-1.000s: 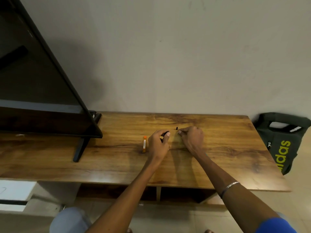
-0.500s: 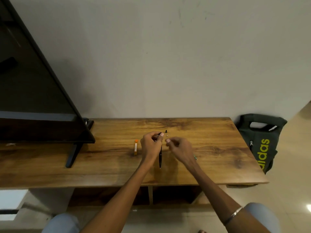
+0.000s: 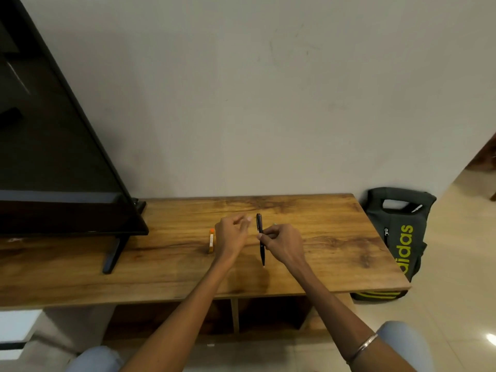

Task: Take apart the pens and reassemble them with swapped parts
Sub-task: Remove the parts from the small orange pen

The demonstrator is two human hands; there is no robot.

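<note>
A black pen (image 3: pixel 261 238) stands nearly upright above the wooden table (image 3: pixel 322 253), tip pointing toward me. My right hand (image 3: pixel 281 244) pinches it at mid-barrel between thumb and fingers. My left hand (image 3: pixel 231 236) hovers just left of the pen's top end, fingers loosely curled, with nothing visible in it. An orange pen part (image 3: pixel 211 240) lies on the table left of my left hand, partly hidden by it.
A black TV (image 3: pixel 53 146) on a stand (image 3: pixel 114 252) fills the left side of the table. A dark bag with yellow-green lettering (image 3: pixel 400 237) leans against the wall past the table's right end. Open shelves sit under the tabletop.
The black pen passed from my left hand to my right hand. My left hand let go and drew slightly left. The view has tilted up and pulled back.
</note>
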